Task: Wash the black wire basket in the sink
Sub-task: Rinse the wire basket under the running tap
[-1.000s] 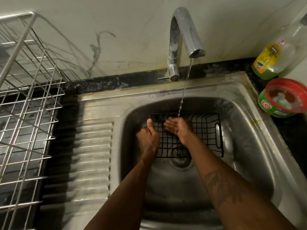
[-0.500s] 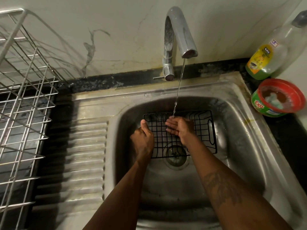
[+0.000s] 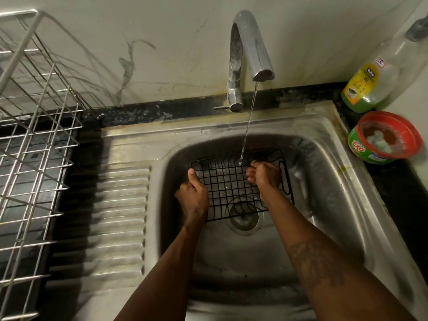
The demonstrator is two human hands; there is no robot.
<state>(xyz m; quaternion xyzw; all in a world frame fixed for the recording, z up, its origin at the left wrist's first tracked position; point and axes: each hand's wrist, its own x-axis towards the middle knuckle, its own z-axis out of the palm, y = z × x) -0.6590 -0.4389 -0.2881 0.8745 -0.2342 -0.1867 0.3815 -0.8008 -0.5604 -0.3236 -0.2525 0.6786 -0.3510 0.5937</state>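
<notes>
Here, left hand (image 3: pixel 193 196) grips black wire basket (image 3: pixel 225 181) rim; right hand (image 3: pixel 266 177) inside, grip unclear.

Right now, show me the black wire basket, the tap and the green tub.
black wire basket (image 3: pixel 222 180), head view, middle of its grid floor
tap (image 3: pixel 260 56), head view, curved spout
green tub (image 3: pixel 359 148), head view, green side wall

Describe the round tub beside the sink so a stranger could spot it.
Start at the steel sink; on the dark counter off its far right corner stand two containers. The tub is the nearer: low, round, green with a red rim, marked EXO, unlike the tall clear bottle behind.
</notes>
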